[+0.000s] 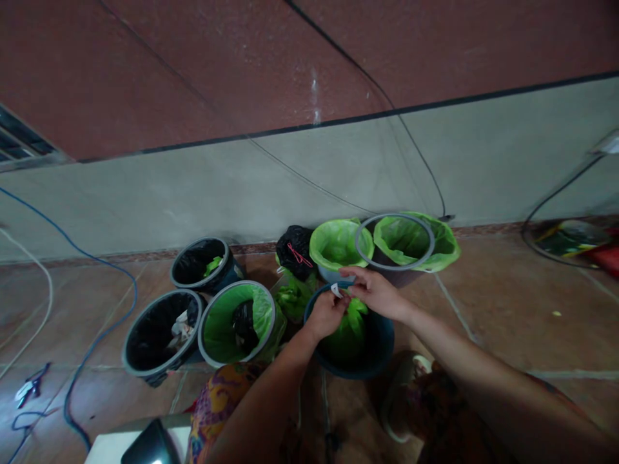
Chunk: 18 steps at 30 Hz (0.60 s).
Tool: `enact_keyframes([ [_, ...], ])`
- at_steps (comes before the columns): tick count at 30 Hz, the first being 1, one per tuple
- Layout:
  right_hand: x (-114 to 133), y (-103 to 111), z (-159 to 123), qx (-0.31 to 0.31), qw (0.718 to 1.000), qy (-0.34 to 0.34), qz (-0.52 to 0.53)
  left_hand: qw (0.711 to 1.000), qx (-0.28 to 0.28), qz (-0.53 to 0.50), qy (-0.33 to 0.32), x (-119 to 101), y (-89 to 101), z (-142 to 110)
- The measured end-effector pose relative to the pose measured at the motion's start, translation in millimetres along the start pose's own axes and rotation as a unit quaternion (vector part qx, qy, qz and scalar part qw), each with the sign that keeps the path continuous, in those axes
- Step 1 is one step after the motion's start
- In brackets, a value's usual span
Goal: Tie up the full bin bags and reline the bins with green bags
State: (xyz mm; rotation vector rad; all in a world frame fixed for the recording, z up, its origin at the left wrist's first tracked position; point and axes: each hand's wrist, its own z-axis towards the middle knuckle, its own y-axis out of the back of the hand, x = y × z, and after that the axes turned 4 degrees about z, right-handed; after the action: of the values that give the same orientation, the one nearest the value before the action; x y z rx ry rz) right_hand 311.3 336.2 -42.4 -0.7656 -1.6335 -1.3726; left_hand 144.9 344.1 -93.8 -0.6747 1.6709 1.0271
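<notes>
A bright green plastic bag (352,332) stands bunched up inside a dark blue bin (380,354) in front of me. My left hand (327,317) is closed on the gathered top of the bag, and a small white piece (336,290) sticks up at its fingers. Coming in from the right, my right hand (374,293) meets it above the bin. Its forefinger is raised, while the lower fingers pinch at the bag's neck. The fingertips of both hands partly hide the bag's top.
Behind the blue bin are a green-lined bin (338,241), another with a loose grey ring (430,241), and a tied black bag (293,248). Left stand a green-lined bin (213,335) and black-lined bins (145,335), (184,261). A blue hose (104,335) crosses the floor.
</notes>
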Motion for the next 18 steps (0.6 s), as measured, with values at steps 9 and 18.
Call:
enact_keyframes([
  [9, 9, -1, -5, 0.133, 0.973, -0.045, -0.186, 0.999, -0.020, 0.004, -0.043, 7, -1.5, 0],
  [18, 14, 5, -2, 0.076, 0.964, -0.076, -0.244, 0.943, -0.044, -0.297, 0.146, -5, 1.3, -1],
])
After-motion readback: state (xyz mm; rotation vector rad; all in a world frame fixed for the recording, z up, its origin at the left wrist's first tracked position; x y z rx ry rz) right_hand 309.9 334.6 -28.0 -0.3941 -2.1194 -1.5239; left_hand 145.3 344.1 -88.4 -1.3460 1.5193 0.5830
